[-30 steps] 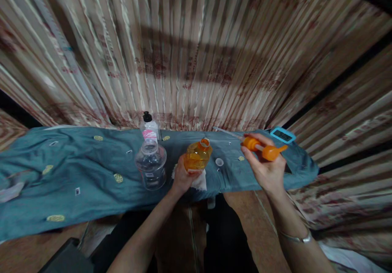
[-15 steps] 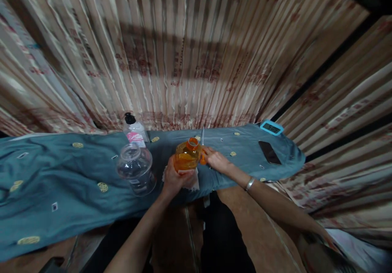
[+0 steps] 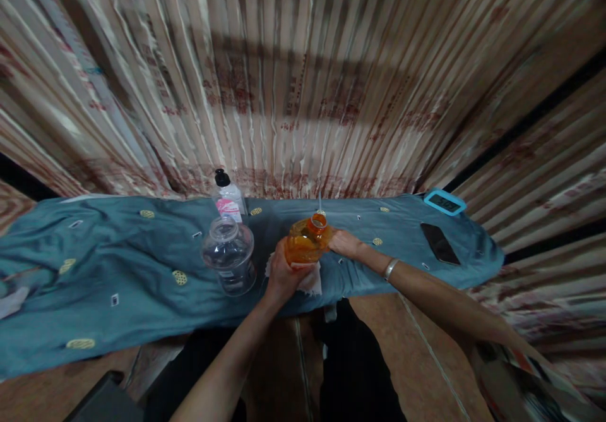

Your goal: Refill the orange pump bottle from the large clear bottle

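Holding uncapped amber bottle (image 3: pixel 305 244), just right of clear plastic jar (image 3: pixel 229 254): left hand (image 3: pixel 285 273), wrapped partway; right hand (image 3: pixel 345 244), farther right of jar, curled, hold hidden, can't tell; tilting could spill contents

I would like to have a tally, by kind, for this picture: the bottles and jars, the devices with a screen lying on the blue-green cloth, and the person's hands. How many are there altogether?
Bottles and jars: 3 (orange bottle, clear jar, black-topped bottle)
Screen devices: 2 (dark phone, blue-framed clock)
Hands: 2 (left hand, right hand)
Total: 7
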Tool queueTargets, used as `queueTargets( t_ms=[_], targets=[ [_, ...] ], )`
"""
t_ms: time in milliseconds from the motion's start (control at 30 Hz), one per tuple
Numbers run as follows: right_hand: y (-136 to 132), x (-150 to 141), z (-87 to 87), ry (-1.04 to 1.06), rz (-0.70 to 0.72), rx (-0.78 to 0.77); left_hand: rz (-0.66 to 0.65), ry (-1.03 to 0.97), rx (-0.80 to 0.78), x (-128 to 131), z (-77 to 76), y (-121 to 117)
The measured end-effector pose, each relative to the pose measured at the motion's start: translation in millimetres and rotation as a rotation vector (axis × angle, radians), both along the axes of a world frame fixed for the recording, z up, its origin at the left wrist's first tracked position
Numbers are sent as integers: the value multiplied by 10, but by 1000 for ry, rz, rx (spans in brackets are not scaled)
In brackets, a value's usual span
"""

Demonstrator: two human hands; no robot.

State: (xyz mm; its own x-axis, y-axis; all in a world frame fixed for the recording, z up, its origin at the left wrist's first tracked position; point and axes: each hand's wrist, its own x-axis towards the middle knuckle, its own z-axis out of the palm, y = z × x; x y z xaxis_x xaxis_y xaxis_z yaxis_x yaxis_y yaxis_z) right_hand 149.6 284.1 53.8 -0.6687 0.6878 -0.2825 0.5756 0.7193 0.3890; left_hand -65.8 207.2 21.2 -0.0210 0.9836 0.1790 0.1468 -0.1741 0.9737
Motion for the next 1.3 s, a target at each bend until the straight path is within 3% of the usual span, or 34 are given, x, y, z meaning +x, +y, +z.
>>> queueTargets(
  t_ms=[667, 1033, 1300],
  targets=[
    [3, 381, -209, 25, -20, 3, -51, -51, 3, -8, -55, -18],
    [28, 340, -288, 47, -9, 28, -15, -13, -7, 2, -49, -21],
    [49, 464, -378, 133, 9, 55, -21, -29, -36, -20, -57, -26]
  ],
)
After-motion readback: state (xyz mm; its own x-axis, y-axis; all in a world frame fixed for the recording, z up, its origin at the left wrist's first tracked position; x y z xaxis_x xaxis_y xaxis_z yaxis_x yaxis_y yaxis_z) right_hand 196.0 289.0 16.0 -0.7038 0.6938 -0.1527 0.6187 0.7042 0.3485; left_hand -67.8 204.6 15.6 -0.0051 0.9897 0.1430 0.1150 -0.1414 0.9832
